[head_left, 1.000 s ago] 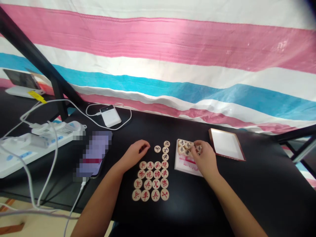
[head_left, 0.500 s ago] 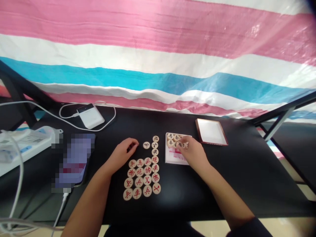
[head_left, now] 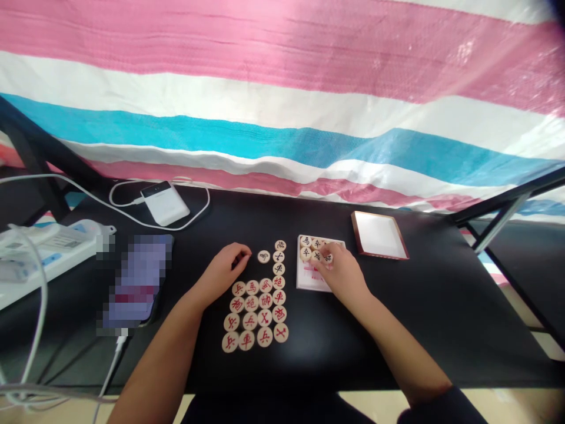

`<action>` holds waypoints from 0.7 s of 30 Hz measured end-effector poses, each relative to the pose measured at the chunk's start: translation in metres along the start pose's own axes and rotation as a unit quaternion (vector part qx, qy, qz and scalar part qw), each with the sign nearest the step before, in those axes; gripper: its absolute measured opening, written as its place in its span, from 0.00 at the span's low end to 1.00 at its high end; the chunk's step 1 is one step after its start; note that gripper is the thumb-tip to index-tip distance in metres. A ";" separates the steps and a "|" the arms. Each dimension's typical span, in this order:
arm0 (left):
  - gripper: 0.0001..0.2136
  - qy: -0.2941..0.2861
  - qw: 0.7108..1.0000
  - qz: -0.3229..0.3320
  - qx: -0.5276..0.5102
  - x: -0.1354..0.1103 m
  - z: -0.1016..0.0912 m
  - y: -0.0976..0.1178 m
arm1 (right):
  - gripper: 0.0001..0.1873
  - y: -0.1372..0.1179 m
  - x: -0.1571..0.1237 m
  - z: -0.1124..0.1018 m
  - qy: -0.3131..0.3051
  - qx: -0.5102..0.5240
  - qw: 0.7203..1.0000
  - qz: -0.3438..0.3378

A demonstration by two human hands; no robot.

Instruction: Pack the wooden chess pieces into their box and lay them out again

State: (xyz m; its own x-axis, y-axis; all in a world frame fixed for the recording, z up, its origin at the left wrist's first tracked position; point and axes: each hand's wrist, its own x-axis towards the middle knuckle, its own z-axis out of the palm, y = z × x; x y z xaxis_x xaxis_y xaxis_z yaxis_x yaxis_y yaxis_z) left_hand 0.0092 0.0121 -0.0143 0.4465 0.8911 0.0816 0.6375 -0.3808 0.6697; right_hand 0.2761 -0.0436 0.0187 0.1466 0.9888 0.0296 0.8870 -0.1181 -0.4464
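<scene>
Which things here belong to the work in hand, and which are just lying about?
In hand: right hand on the black-marked pieces in the white box; left hand beside the red-marked pieces laid in rows; box lid.
Lying about: power bank, phone, power strip, cables.

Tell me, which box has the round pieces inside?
The white box under the right hand, with black-marked pieces at its far end. The brown-edged box to its right shows only white inside.

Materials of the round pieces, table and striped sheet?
Pieces: pale matte wood by the look, with red characters painted or inked on. Table: black, smooth, faint sheen; probably laminate, unsure. Sheet: seemingly woven plastic tarp; glossy highlights and creases.
</scene>
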 end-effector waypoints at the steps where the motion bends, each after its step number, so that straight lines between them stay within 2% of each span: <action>1: 0.07 0.004 1.000 0.009 0.003 0.000 0.001 0.000 | 0.07 0.000 0.000 0.000 0.000 -0.002 1.000 -0.003; 6: 0.12 0.006 0.997 0.075 0.025 0.001 0.006 0.004 | 0.10 0.001 -0.002 0.001 0.016 -0.016 0.999 -0.029; 12: 0.15 0.002 0.992 0.111 0.051 0.000 0.009 0.004 | 0.08 0.000 -0.004 0.003 0.015 -0.030 0.999 -0.019; 16: 0.14 -0.006 0.992 0.117 0.050 0.001 0.010 0.000 | 0.12 0.000 -0.005 0.001 0.011 -0.014 0.999 -0.046; 21: 0.12 -0.014 0.994 0.108 0.026 0.002 0.010 0.001 | 0.09 -0.001 -0.005 0.002 0.018 -0.018 1.000 -0.009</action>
State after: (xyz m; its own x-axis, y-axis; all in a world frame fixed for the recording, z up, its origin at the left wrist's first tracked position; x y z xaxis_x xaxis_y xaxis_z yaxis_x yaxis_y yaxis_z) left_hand 0.0169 0.0107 -0.0203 0.5932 0.7799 0.1995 0.5559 -0.5761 0.5992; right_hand 0.2740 -0.0478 0.0171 0.1458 0.9868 0.0703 0.9047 -0.1043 -0.4131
